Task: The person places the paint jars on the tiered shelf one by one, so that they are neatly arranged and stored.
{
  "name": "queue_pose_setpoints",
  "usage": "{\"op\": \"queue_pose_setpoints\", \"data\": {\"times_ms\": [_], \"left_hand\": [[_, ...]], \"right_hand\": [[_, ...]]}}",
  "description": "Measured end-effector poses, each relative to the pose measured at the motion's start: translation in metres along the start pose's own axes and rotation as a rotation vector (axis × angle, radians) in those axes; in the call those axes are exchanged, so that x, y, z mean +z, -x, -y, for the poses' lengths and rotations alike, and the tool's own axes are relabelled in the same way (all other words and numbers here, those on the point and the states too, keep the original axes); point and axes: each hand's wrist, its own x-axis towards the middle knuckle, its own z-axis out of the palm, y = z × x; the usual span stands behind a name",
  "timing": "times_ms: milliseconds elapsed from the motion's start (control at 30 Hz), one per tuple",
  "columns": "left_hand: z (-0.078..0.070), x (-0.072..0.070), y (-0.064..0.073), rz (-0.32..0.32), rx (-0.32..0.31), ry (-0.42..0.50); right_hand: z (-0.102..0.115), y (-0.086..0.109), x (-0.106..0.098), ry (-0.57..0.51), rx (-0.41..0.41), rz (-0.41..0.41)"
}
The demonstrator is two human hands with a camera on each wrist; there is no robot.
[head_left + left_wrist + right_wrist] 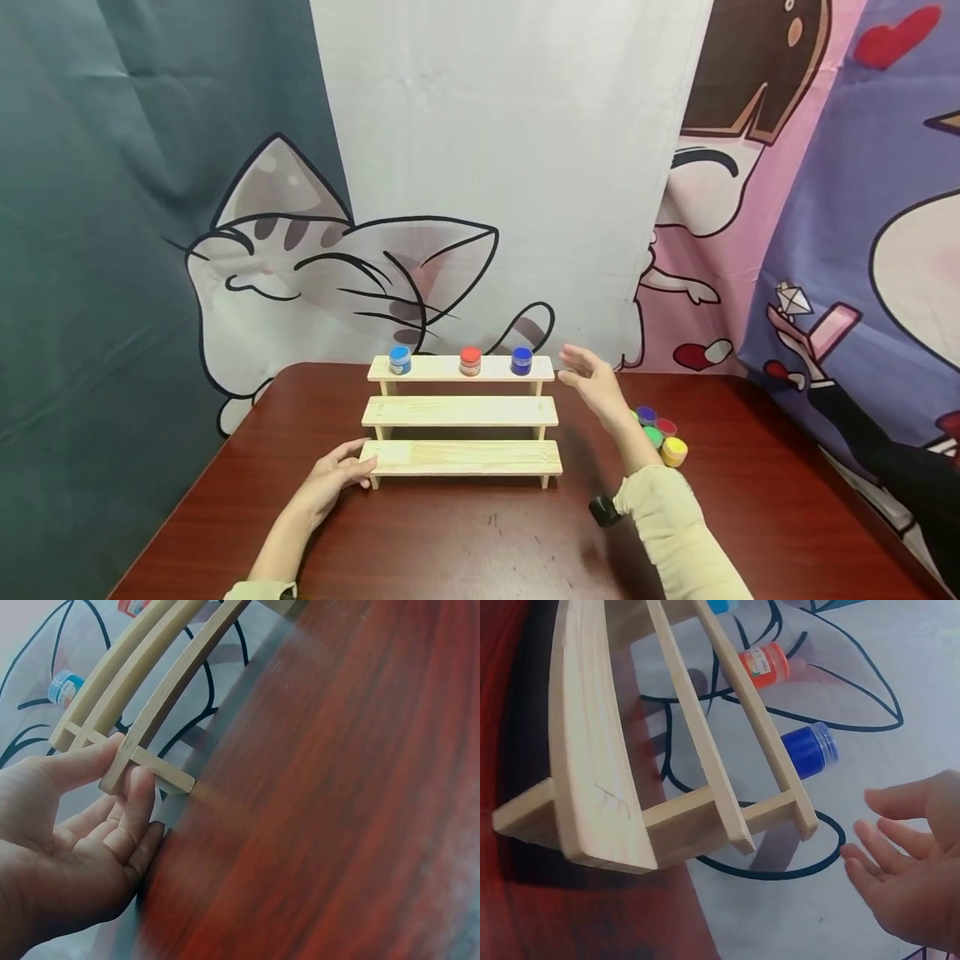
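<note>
A three-tier wooden display rack point(461, 457) stands on the table. My left hand point(326, 483) pinches the left end of its lowest shelf, thumb on top and a finger beneath, as the left wrist view shows. On the top shelf sit a light blue paint jar point(400, 360), a red paint jar point(470, 361) and a dark blue paint jar point(521, 361), the last near the right end. Just right of that shelf my right hand point(596, 383) is raised with relaxed fingers, holding nothing. In the right wrist view the dark blue jar point(810, 750) and the fingers are apart.
Behind my right forearm, several more paint jars cluster on the table, among them a yellow jar point(674, 452), a green jar point(653, 436) and a dark red jar point(665, 427). The reddish-brown table point(450, 542) ends at a printed cartoon curtain point(510, 167).
</note>
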Motion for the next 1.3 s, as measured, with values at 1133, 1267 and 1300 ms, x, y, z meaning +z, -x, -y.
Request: {"op": "queue_pose_setpoints", "data": {"times_ms": [1133,1267,1300], "left_hand": [[-0.002,0.0,0.001,-0.011,0.009,0.01],[-0.002,0.0,0.001,-0.015,0.006,0.021],[-0.002,0.001,0.001,-0.014,0.008,0.02]], "right_hand": [[-0.058,0.055,-0.082,-0.143,0.174,-0.3],[-0.063,0.057,-0.092,-0.192,0.177,-0.323],[-0.065,0.058,-0.094,-0.201,0.168,-0.33]]}}
